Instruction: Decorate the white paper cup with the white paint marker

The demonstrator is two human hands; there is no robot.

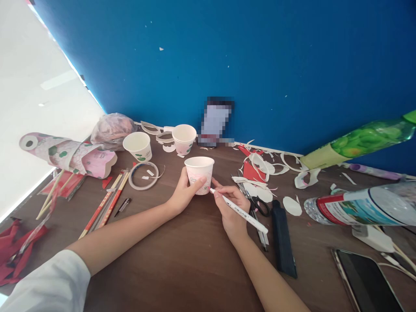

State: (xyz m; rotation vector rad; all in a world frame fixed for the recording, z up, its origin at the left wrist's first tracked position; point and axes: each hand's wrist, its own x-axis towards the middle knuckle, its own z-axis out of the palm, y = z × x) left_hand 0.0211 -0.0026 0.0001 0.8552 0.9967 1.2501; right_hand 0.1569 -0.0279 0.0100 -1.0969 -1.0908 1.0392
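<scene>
Bare forearms (126,240) slant over the tabletop (169,268); presumably to steady the paper cup (199,169) for the marker (250,218) angled at its lower right side, the left hand (182,197) curls its fingers round it, upright between both hands; the right hand (232,221), thumb side up, pinches the marker near its tip with bunched fingers.

middle: cup (199,173) in left hand (186,193), pen (251,219) in right hand (232,217) | behind: second cup (183,142) before panel (156,78) | left: tape roll (141,188), chopsticks (115,199) on table (156,264) | right: scissors (268,206) beside case (283,238), then bottle (354,207) | front right: phone (367,281)
</scene>
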